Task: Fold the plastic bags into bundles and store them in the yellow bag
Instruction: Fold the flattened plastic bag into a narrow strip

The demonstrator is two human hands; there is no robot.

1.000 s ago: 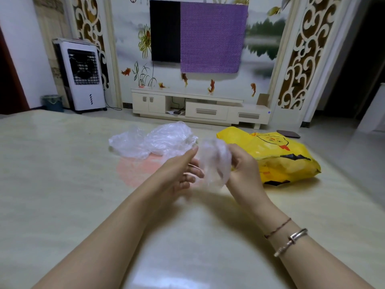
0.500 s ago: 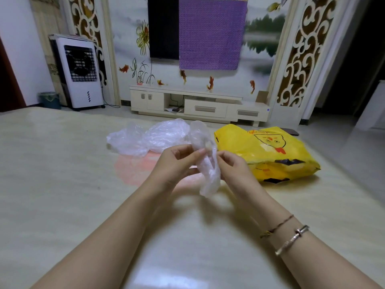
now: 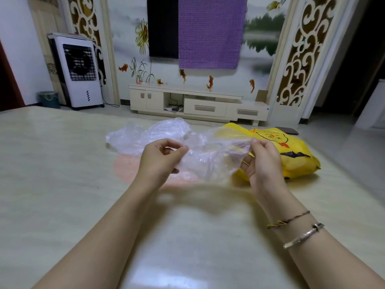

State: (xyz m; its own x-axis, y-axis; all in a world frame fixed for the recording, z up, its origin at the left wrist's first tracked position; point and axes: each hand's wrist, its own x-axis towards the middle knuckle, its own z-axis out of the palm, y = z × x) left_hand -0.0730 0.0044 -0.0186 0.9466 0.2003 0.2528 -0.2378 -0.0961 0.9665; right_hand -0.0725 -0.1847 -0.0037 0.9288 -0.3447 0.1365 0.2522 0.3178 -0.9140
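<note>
Thin, crinkled clear plastic bag [image 3: 208,157]; glossy yellow plastic bag [image 3: 295,155]; smooth, polished, pale worktop [image 3: 62,184] with a sheen; metal bangle [image 3: 302,236].

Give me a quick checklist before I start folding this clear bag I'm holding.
1. Left hand pinches the clear plastic bag: ok.
2. Right hand pinches its other edge: ok.
3. Bag stretched between both hands, off the table: ok.
4. Bag flat and smooth: not ok, wrinkled.
5. Yellow bag lies nearby on the right: ok.
6. Yellow bag's mouth open: cannot tell.
</note>
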